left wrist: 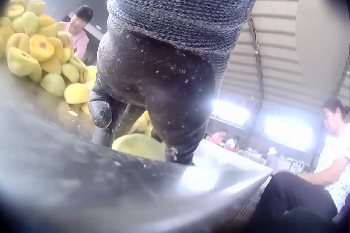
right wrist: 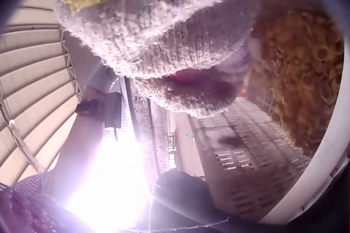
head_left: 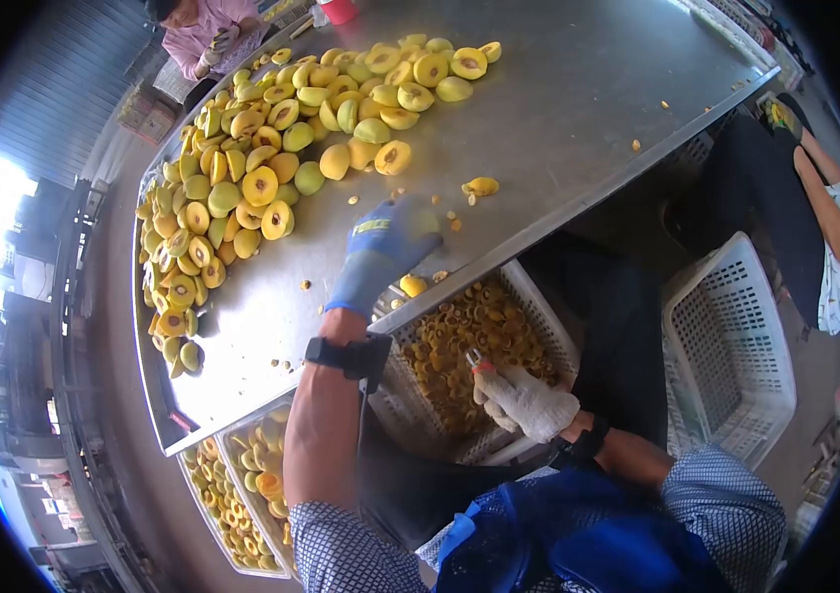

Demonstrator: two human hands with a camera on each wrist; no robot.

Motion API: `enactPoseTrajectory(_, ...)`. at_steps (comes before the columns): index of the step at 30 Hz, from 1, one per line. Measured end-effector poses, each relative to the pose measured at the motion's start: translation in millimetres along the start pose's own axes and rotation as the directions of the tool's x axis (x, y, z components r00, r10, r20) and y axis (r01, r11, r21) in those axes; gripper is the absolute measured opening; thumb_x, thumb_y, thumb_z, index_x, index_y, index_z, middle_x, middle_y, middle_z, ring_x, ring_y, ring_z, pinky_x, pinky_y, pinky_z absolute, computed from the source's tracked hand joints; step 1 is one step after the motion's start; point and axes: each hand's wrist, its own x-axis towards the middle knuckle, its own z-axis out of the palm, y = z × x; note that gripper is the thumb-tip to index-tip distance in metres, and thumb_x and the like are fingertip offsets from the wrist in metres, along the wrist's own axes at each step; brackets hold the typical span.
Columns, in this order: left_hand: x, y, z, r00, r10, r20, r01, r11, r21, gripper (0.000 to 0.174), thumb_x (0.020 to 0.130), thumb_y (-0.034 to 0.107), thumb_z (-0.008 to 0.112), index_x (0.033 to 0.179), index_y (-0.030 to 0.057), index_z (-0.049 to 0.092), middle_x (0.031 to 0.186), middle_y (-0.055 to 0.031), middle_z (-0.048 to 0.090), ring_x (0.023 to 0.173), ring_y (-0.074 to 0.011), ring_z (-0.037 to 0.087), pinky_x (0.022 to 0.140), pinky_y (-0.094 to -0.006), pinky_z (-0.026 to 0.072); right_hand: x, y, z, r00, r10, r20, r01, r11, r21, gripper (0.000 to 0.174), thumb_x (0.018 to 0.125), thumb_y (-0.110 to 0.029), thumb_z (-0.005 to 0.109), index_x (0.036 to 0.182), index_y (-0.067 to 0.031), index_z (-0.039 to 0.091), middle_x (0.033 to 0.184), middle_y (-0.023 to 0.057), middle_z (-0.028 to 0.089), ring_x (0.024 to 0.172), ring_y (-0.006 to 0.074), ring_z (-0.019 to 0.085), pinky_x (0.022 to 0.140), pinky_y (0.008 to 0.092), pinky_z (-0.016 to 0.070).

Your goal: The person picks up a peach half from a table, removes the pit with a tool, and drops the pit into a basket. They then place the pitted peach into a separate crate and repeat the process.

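Note:
My left hand, in a blue glove with a dark coated palm, is low over the metal table. In the left wrist view its fingers point down around a yellow-green peach half, gripping it near the table surface. Past them rises a heap of halved peaches, some with brown centres upward. My right hand, in a white knitted glove, holds a red-handled tool with a short metal tip. It is over a crate of small yellow-brown scraps; its palm hides most of the handle.
Crates of peach pieces stand below the table's left front edge. An empty white crate is at right. A peach piece and scraps lie on the table. One person is across the table, another at right.

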Motion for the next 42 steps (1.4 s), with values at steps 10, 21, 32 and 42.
enactPoseTrajectory(10,-169,21,66,0.866,-0.383,-0.321,-0.326,0.053,-0.944,0.042,0.105,0.040,0.039,0.129,0.0058,0.044,0.121,-0.0148,0.058,0.104,-0.0227,0.059,0.085,-0.0336,0.0545,-8,-34,36,0.682,-0.666,0.304,0.475,0.086,-0.876,0.033,0.095,-0.040,0.059,0.105,-0.0088,0.065,0.085,0.0179,0.066,0.078,0.0379,0.064,0.061,0.0420,0.0512)
enactPoseTrajectory(21,-172,49,91,0.746,-0.479,-0.463,-0.326,0.344,-0.880,0.048,0.105,0.037,0.036,0.131,-0.0017,0.048,0.123,-0.0153,0.056,0.113,-0.0244,0.056,0.095,-0.0372,0.0484,-17,-41,74,0.882,-0.470,0.017,0.248,0.435,-0.866,0.039,0.096,-0.044,0.055,0.108,-0.0084,0.064,0.089,0.0196,0.067,0.082,0.0407,0.064,0.068,0.0451,0.0514)
enactPoseTrajectory(32,-167,54,109,0.709,-0.655,-0.260,-0.228,0.135,-0.964,0.024,0.098,0.014,0.053,0.115,-0.0019,0.057,0.108,-0.0123,0.058,0.096,-0.0226,0.059,0.085,-0.0354,0.0494,-5,-33,68,0.913,-0.403,-0.066,0.187,0.555,-0.810,0.043,0.098,-0.045,0.049,0.108,-0.0046,0.062,0.089,0.0228,0.066,0.087,0.0430,0.063,0.070,0.0475,0.0496)
enactPoseTrajectory(42,-163,55,100,0.799,-0.537,-0.271,-0.186,0.208,-0.960,0.023,0.097,0.017,0.053,0.107,-0.0002,0.066,0.106,-0.0092,0.067,0.093,-0.0146,0.060,0.084,-0.0286,0.0470,4,-9,56,0.807,-0.573,0.142,0.408,0.368,-0.836,0.036,0.101,-0.039,0.048,0.114,-0.0069,0.058,0.092,0.0210,0.062,0.084,0.0408,0.063,0.067,0.0451,0.0486)
